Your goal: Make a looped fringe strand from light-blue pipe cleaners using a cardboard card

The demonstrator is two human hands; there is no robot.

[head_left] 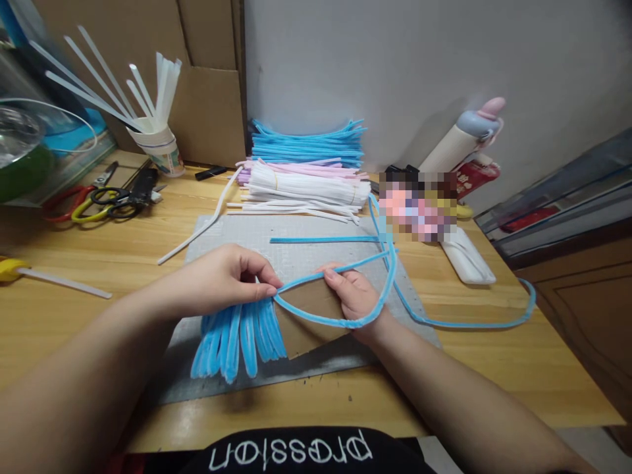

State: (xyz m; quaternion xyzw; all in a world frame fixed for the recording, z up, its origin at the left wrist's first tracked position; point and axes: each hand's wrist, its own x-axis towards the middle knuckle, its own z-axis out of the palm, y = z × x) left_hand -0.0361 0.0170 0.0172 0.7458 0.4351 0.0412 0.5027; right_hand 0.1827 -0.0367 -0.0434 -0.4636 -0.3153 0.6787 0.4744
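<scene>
While your left hand (244,280) pinches the blue stem (340,322) between thumb and forefinger at the cardboard's top edge, near the middle of the frame, its grip is closed, seemingly to keep the bend there from springing loose. Your right hand (354,296) grasps the cardboard piece (313,309), thumb in front and the other fingers largely hidden behind, probably so that the card stays steady against the left hand's pull. Blue loops (227,342) hang in a row at the card's left end, just below your left fingers. From the pinch, the stem bows out over the card and past your right wrist; that slack likely leaves it free to be guided.

You hold all this over the grey cutting mat (232,230), which probably shields the desk (54,253). At top centre, the blue bundle (306,143) lies behind the white bundle (301,187), apparently sorted by colour for easy picking. The red-handled scissors (66,203) lie at the left, well apart from your hands.
</scene>
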